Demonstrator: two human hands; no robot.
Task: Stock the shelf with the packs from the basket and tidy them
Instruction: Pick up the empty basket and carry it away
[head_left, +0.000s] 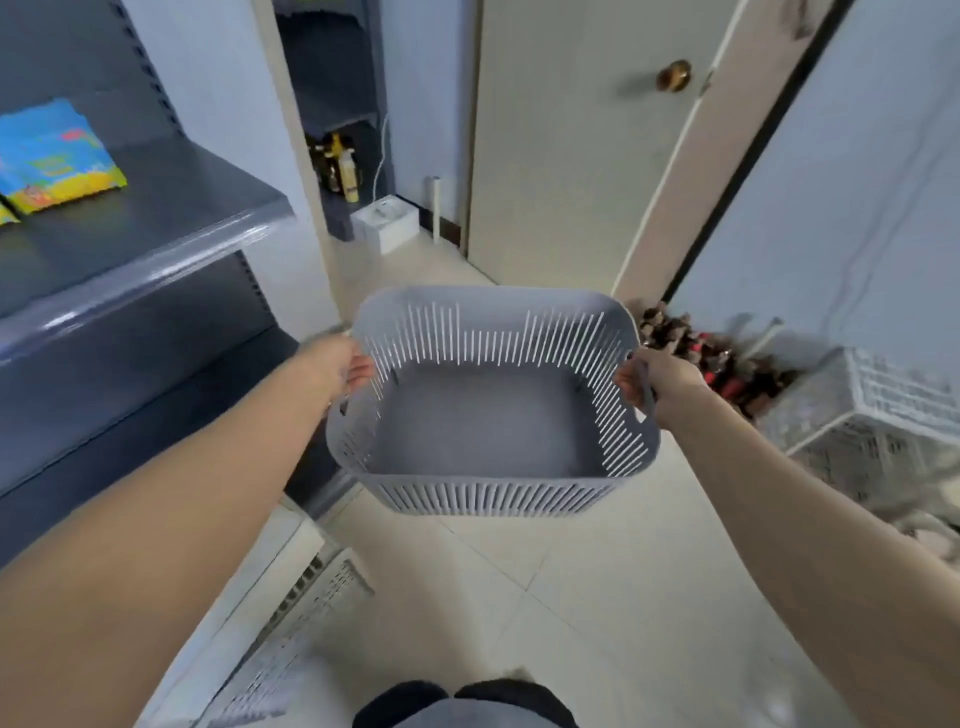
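A grey slotted plastic basket (488, 488) hangs in the air over the tiled floor, and nothing lies inside it. My left hand (340, 366) grips its left rim and my right hand (657, 382) grips the handle on its right rim. On the dark grey shelf (171, 228) at the upper left lie colourful blue and yellow packs (54, 156), flat and side by side at the frame's left edge.
A lower shelf level (130, 384) sits under the stocked one. Bottles (722, 364) cluster on the floor at the right beside a white wire rack (883, 415). A closed door (571, 135) stands ahead, with a white box (384, 221) and more bottles (343, 166) near it.
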